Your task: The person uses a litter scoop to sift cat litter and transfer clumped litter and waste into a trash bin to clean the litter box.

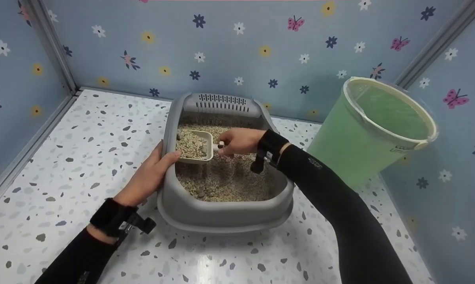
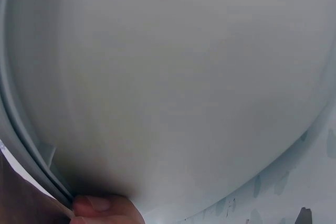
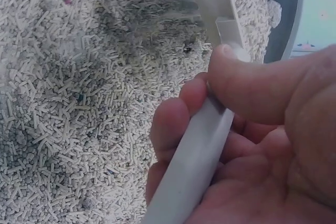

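Note:
A grey litter box (image 1: 225, 215) stands on the floor, its bottom covered with pale pellet litter (image 3: 79, 145). My left hand (image 1: 146, 179) grips the box's left rim, thumb on top; the left wrist view shows fingertips (image 2: 107, 208) against the outer wall (image 2: 173, 87). In my right hand (image 1: 243, 141) is the handle (image 3: 191, 158) of a cream litter scoop (image 1: 210, 148), fingers curled round it and thumb along the top. Heaped with pellets and some greyish clumps, the scoop is held above the litter near the box's left wall. Blurred streaks show beneath it.
To the right stands a green bin (image 1: 340, 146) with a cream rim and a clear liner. Flower-printed wall panels (image 1: 221, 47) enclose the back and sides. Speckled white flooring (image 1: 103, 138) surrounds the box.

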`<state>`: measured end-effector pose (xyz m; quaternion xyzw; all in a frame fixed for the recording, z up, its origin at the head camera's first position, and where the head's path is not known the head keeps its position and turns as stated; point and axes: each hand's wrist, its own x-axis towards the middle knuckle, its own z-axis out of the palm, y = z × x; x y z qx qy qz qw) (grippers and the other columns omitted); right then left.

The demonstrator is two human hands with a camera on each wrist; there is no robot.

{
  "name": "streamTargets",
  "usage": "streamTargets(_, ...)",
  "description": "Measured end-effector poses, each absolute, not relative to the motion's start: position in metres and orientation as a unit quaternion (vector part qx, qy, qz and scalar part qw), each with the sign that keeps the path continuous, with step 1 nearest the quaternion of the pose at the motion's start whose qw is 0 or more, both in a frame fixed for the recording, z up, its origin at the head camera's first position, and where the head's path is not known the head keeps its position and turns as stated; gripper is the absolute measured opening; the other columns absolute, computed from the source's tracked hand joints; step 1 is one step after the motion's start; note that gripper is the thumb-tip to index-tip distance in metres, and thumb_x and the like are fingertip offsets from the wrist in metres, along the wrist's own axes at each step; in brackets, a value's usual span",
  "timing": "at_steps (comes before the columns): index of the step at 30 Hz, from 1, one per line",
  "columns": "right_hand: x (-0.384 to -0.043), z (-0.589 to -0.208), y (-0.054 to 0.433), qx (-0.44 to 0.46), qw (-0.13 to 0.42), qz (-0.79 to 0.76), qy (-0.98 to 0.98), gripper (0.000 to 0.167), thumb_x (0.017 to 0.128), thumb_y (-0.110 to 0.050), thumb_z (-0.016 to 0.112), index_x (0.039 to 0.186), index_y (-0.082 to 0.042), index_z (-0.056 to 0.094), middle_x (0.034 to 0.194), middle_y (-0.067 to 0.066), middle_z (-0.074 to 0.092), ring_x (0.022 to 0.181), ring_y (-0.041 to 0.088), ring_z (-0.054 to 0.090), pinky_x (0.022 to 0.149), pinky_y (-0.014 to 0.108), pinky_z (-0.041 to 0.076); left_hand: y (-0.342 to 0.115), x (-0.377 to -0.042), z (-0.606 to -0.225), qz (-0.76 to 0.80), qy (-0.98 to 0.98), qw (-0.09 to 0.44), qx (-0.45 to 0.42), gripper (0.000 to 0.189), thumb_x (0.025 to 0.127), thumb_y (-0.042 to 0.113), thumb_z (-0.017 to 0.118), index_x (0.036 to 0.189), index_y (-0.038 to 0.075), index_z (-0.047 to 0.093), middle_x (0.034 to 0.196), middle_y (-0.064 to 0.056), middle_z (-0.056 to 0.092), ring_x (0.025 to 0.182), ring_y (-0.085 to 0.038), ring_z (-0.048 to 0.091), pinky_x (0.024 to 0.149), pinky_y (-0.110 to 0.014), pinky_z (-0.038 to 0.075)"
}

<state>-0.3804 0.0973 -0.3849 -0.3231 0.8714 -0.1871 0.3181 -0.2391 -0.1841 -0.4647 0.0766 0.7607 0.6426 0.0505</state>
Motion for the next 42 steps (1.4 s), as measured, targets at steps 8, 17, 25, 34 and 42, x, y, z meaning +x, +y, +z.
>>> streamTargets(8,-0.382,-0.376,0.107,-0.305,0.316,-0.218,0.871,0.021,0.112,-0.026,0.069,0.094,-0.017,0.065,0.092,0.004,0.066,0.077,0.014,0.050,0.073,0.031,0.042,-0.183,-0.240,-0.464,0.641,0.761,0.050,0.081,0.087,0.115,0.055,0.053,0.181,0.023,0.007,0.183,-0.020,0.017,0.165,-0.041,0.026,0.134,-0.065,0.019)
streamTargets(17,-0.389,-0.361,0.133,-0.265,0.287,-0.232,0.891,0.027,0.113,-0.022,0.069,0.088,-0.015,0.061,0.086,0.000,0.062,0.070,0.012,0.047,0.069,0.029,0.041,-0.182,-0.242,-0.463,0.631,0.770,0.057,0.076,0.092,0.113,0.061,0.054,0.181,0.024,0.006,0.184,-0.020,0.015,0.166,-0.042,0.025,0.133,-0.067,0.017)
streamTargets(25,-0.384,-0.355,0.147,-0.231,0.264,-0.315,0.882,0.023,0.112,-0.020,0.070,0.091,-0.011,0.065,0.083,0.001,0.059,0.069,0.012,0.046,0.065,0.026,0.039,-0.184,-0.241,-0.462,0.627,0.774,0.053,0.074,0.091,0.113,0.059,0.054,0.181,0.022,0.006,0.182,-0.023,0.018,0.163,-0.045,0.029,0.131,-0.071,0.023)
streamTargets(34,-0.358,-0.343,0.161,-0.254,0.187,-0.356,0.880,0.022,0.114,-0.025,0.068,0.096,-0.015,0.060,0.083,-0.003,0.056,0.071,0.013,0.050,0.067,0.028,0.045,-0.186,-0.240,-0.463,0.630,0.771,0.060,0.070,0.088,0.115,0.052,0.051,0.181,0.020,0.003,0.184,-0.022,0.012,0.166,-0.042,0.021,0.134,-0.065,0.016)
streamTargets(42,-0.339,-0.333,0.182,-0.287,0.137,-0.354,0.880,0.017,0.112,-0.027,0.070,0.104,-0.012,0.068,0.079,-0.004,0.054,0.066,0.012,0.046,0.060,0.026,0.040,-0.185,-0.240,-0.463,0.625,0.775,0.059,0.071,0.088,0.115,0.054,0.051,0.181,0.021,0.003,0.183,-0.023,0.013,0.165,-0.044,0.024,0.132,-0.069,0.019)
